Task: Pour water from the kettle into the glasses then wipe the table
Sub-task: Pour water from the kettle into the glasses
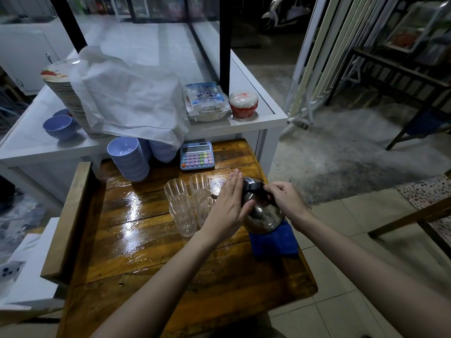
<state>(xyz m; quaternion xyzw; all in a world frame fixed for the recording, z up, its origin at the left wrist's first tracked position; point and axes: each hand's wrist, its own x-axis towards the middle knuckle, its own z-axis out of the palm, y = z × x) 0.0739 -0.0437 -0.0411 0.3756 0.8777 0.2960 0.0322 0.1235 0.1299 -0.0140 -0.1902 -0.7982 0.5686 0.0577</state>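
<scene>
- Left hand (228,208): fingers (234,184) straight and together, pressed flat on the kettle (264,219).
- Right hand (284,200): fingers curl round the kettle's black handle (256,189).
- Kettle tilts towards four empty glasses (180,208), over a blue cloth (273,242) at the table's (146,252) right edge.

One wide-angle view is worn on the person's head. It faces forward and tilts steeply down onto the wooden tabletop (146,252). It sits close. The left hand (227,208) and right hand (284,200) reach in from the bottom edge and meet at the kettle (263,215), just right of the frame's middle. The white counter (256,120) behind the tabletop fills the upper left, and the floor (341,154) runs down the right side. Straight lines bow toward the frame's edges.
</scene>
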